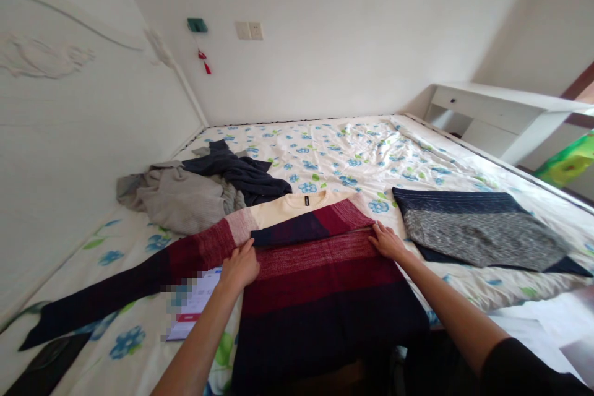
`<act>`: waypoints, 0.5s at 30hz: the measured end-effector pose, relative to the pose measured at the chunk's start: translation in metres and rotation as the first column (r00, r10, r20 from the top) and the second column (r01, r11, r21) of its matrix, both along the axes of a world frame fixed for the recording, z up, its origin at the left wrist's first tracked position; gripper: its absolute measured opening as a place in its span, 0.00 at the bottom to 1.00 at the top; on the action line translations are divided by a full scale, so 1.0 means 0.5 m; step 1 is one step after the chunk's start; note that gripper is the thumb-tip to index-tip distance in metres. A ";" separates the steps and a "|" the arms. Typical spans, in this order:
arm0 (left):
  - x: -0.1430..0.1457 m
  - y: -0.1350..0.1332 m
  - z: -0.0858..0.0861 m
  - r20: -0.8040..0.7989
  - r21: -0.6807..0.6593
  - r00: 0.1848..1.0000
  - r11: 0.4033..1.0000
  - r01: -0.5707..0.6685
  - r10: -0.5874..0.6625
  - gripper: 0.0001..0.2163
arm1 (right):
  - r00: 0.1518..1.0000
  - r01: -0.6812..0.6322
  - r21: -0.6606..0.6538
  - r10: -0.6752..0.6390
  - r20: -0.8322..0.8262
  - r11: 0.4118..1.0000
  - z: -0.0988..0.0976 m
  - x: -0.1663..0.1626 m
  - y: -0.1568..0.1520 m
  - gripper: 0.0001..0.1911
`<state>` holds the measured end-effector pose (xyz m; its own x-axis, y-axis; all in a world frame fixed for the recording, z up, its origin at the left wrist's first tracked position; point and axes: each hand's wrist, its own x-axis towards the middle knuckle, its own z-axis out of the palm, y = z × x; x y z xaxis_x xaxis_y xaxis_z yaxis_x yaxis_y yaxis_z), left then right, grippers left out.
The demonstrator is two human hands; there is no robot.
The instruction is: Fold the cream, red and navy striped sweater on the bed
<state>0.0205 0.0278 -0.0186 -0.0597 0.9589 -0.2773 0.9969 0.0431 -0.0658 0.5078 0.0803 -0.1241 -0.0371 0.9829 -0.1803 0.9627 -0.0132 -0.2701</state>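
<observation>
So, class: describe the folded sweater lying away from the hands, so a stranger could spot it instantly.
Start at the flower-print bed sheet. Look to the side nearest the white desk. There lies a flat folded knit sweater, navy with a speckled grey band, unlike the red-banded sweater beside it.

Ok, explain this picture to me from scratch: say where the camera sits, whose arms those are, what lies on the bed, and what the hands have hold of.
There is one picture, taken by a camera worn on a person's head, looking forward and down. The two bare arms coming in from the bottom are that person's own; there is no machine.

The surface is a bed with a blue-flowered sheet. In front lies a red and navy striped sweater, one sleeve stretched out to the left. The left hand and the right hand both rest flat on it, pressing a fold; neither grips anything.

To the right lies a folded navy and grey sweater. Behind on the left sits a pile of grey and dark clothes. A paper lies beside the left forearm.
</observation>
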 end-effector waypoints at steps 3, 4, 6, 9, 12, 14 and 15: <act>-0.010 -0.007 -0.021 -0.017 -0.103 1.000 0.995 -0.018 0.016 0.26 | 1.000 0.003 -0.004 -0.003 -0.009 1.000 -0.003 0.001 0.003 0.31; -0.014 -0.008 -0.030 -0.027 -0.127 1.000 0.992 -0.014 0.011 0.26 | 1.000 0.007 0.003 -0.007 -0.014 1.000 -0.005 0.002 0.004 0.30; -0.021 -0.010 -0.046 -0.041 -0.156 0.999 0.988 -0.012 0.006 0.26 | 1.000 0.007 0.017 -0.007 -0.019 1.000 -0.006 0.004 0.004 0.29; -0.032 -0.007 -0.061 -0.020 -0.144 1.000 0.990 -0.010 0.007 0.25 | 0.999 -0.028 0.028 0.029 -0.026 0.999 -0.005 0.007 0.003 0.28; -0.044 0.000 -0.063 0.032 -0.104 0.999 0.995 0.011 -0.008 0.22 | 0.996 -0.076 0.036 0.077 -0.052 0.996 0.000 0.010 0.002 0.29; -0.051 0.004 -0.061 0.058 -0.090 0.998 0.996 0.025 -0.020 0.22 | 0.994 -0.082 0.034 0.085 -0.069 0.996 0.004 0.011 0.002 0.29; -0.054 0.005 -0.060 0.069 -0.091 0.997 0.995 0.031 -0.024 0.23 | 0.994 -0.078 0.029 0.080 -0.075 0.996 0.007 0.011 0.002 0.28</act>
